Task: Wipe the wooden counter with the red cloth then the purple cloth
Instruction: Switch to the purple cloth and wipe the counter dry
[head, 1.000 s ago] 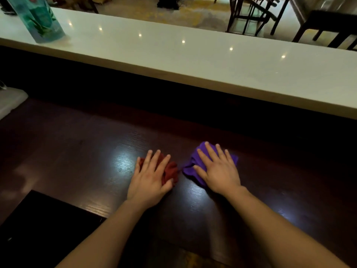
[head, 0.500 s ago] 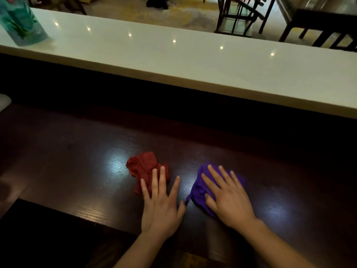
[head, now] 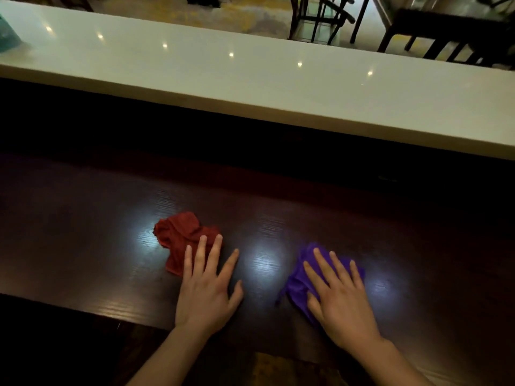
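A crumpled red cloth (head: 181, 235) lies on the dark wooden counter (head: 83, 232). My left hand (head: 207, 288) rests flat, fingers spread, with only its fingertips over the cloth's near right edge. To the right, a purple cloth (head: 299, 280) lies bunched under my right hand (head: 338, 299), which presses flat on it with fingers apart. Most of the purple cloth is hidden beneath that hand.
A raised white bar top (head: 250, 79) runs across behind the wooden counter, with a teal packet (head: 7, 40) at its far left end. Dark chairs (head: 320, 18) stand on the floor beyond. The counter's near edge (head: 97, 310) drops off at the left.
My left hand has slid back off the red cloth, leaving it mostly uncovered. My right hand has dragged the purple cloth toward me and to the right, away from the red one.
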`<state>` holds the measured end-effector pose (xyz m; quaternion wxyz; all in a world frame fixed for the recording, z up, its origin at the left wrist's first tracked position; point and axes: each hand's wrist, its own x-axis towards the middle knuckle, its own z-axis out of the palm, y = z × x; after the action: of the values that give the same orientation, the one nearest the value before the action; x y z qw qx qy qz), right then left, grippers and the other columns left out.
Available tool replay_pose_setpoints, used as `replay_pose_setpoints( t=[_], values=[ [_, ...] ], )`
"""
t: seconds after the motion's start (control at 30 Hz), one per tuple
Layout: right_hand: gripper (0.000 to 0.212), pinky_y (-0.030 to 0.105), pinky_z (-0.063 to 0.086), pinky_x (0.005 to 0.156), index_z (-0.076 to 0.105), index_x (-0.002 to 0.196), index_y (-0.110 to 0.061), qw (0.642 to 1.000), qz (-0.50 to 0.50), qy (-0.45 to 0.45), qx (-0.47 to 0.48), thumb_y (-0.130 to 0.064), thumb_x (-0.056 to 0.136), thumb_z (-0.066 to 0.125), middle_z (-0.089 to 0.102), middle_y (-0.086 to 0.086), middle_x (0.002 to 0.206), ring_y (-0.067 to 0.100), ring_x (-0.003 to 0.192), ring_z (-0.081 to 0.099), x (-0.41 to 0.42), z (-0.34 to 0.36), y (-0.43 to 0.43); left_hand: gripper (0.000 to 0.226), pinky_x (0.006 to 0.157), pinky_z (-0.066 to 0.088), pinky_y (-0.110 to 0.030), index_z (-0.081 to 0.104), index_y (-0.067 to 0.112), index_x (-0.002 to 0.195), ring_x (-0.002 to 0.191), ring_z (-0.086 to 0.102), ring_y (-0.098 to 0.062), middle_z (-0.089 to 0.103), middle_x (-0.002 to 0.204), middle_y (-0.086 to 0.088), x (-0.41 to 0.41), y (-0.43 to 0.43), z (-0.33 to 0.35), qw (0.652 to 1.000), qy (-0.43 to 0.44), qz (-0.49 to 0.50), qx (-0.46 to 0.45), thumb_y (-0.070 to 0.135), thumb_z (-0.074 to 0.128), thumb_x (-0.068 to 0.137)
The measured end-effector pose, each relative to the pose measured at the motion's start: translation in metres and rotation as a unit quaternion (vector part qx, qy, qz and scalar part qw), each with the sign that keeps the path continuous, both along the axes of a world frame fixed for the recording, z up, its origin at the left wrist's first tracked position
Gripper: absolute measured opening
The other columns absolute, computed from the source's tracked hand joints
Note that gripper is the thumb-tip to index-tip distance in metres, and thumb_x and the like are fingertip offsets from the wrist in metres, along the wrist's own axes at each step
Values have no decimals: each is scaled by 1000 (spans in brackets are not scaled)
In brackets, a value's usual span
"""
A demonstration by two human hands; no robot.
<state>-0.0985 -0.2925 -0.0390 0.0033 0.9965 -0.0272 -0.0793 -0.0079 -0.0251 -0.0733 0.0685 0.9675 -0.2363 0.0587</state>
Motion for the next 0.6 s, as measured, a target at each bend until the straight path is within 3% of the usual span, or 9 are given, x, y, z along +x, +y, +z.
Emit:
replay_pose_setpoints(
  t=[0.13,0.3,0.5,0.6],
  values=[
    [59,59,20,114,45,142,-26,996,-88,-22,-7,-52,91,31,30,3,157,34,142,30,36,-2,-27,60,118,11,-62,45,35,143,151,8,-34,31,160,-5,1,-1,0,1000,4,-12,14,57,46,86],
    [65,58,8,116,30,149,-28,983,-180,-8,26,-63,94,28,10,3,162,39,146,11,74,2,-18,60,120,8,-59,45,34,144,151,10,-34,41,154,-4,-1,-2,4,1000,5,-8,18,57,44,88],
    [63,58,17,115,37,144,-34,998,30,-15,58,-66,90,31,22,-2,160,37,145,20,-5,-6,52,61,119,9,-60,44,32,144,151,8,-34,41,154,-5,-1,-2,1,1000,10,-9,19,56,43,87],
    [60,51,19,117,40,143,-33,996,61,-25,53,-64,92,31,28,-4,158,31,143,27,14,-8,37,60,120,8,-59,44,34,144,152,8,-33,40,155,-4,-1,-1,-2,1000,10,-8,14,56,43,88]
  ],
)
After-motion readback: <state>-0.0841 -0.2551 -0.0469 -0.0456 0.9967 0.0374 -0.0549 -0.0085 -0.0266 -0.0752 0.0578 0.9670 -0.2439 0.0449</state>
